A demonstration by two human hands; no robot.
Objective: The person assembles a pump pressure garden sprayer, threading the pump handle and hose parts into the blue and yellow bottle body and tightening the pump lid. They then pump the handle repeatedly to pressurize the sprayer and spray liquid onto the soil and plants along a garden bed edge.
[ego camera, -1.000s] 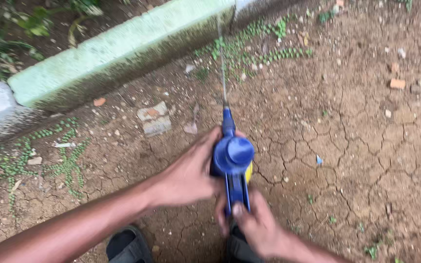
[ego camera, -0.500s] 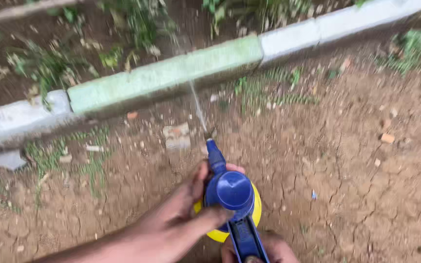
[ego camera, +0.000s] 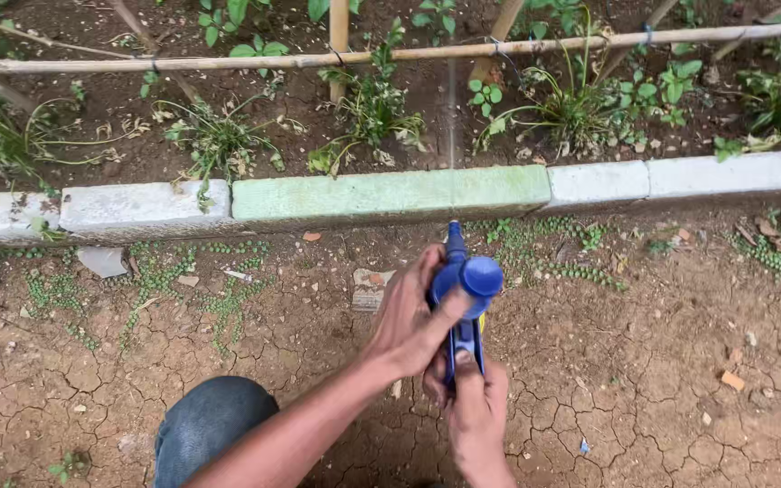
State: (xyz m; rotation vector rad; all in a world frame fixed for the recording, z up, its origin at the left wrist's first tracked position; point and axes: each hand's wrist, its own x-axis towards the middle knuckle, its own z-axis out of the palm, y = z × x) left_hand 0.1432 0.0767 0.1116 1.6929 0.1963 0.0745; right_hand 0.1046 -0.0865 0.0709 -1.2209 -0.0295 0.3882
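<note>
Blue plastic pump sprayer with a yellow body [ego camera: 465, 287] is being clasped by the left hand [ego camera: 411, 316] while the right hand [ego camera: 472, 398] is squeezing its handle; keeping the nozzle aimed over the pale concrete kerb [ego camera: 390, 194] should be landing the thin jet on the green plants [ego camera: 571, 104].

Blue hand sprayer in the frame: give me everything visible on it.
The blue plastic hand sprayer has a round blue cap on top, a narrow nozzle pointing forward toward the green-and-white concrete kerb, and a blue handle running back toward the person. A sliver of yellow shows beside the handle. The left hand wraps its side; the right hand grips the handle, thumb on top. A thin jet leaves the nozzle.
</note>
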